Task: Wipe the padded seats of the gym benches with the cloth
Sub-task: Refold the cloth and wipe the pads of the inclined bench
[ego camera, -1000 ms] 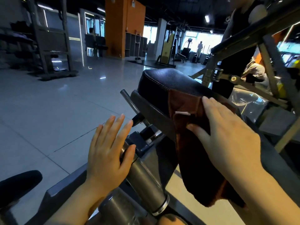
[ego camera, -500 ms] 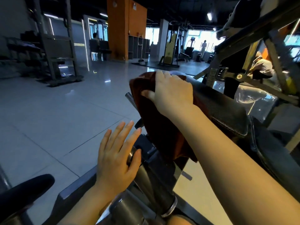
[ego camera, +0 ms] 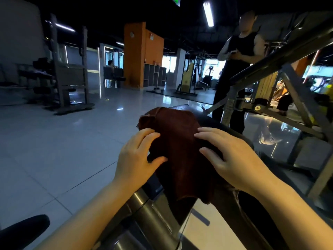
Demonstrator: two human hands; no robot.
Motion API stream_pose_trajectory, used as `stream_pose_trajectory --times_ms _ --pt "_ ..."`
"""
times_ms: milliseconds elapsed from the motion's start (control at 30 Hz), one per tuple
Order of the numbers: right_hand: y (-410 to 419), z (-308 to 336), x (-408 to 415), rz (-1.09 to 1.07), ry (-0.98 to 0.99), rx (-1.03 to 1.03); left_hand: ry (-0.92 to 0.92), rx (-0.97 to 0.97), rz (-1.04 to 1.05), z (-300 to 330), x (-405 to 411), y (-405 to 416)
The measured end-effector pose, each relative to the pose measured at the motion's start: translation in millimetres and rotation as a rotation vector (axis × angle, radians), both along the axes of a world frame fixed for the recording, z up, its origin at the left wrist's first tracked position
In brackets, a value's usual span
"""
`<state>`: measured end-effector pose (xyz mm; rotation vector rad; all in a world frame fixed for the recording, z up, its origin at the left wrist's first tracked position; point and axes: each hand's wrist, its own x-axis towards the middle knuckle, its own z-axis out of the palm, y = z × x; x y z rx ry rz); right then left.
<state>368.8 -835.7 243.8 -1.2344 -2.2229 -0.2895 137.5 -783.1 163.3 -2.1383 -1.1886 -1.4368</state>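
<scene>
A dark reddish-brown cloth point(ego camera: 176, 141) lies draped over the black padded seat point(ego camera: 212, 121) of the gym bench in the centre, and its lower end hangs down over the near edge. My left hand point(ego camera: 138, 156) holds the cloth's left side, with curled fingers on top and the thumb lower down. My right hand point(ego camera: 227, 156) rests on the cloth's right side with its fingers spread and nearly straight. The cloth hides most of the seat's top.
A person in a black sleeveless top point(ego camera: 237, 51) stands just beyond the bench on the right. Slanted metal machine frame point(ego camera: 288, 73) crosses the right side. A steel tube point(ego camera: 144, 210) runs below the seat, a black pad point(ego camera: 23, 230) sits bottom left, and tiled floor point(ego camera: 54, 141) spreads left.
My right hand slid the cloth from the seat's right part over to its far left end. My left hand rose from the steel tube onto the cloth. The view tilted up.
</scene>
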Motion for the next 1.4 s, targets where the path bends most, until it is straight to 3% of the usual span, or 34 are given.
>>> stream_pose_trajectory --times_ms 500,700,900,1133,1233,1333,1400 --pt "-9.0 -5.8 -12.1 -0.001 0.056 0.206 -0.125 -0.132 -0.059 18.1 -14.9 -29.8" --pt "-33.2 1.5 -12.3 0.132 0.278 0.117 -0.072 -0.167 -0.115 66.3 -32.8 -84.7" --pt "-56.6 30.4 5.3 0.06 0.331 0.216 -0.049 -0.405 -0.14 106.7 -20.6 -120.3" --pt "-52.0 77.1 43.7 0.031 0.626 0.154 -0.188 -0.4 -0.227 139.0 42.6 -115.4" --pt "-16.0 84.6 45.2 -0.221 0.469 0.119 -0.081 -0.341 -0.046 127.3 73.8 -86.6" --pt "15.7 58.9 29.1 -0.318 0.27 -0.27 0.075 -0.347 0.168 101.0 80.1 -57.2" --pt "20.2 29.3 15.5 -0.312 0.207 -0.345 0.077 -0.331 0.212 86.3 69.7 -47.9"
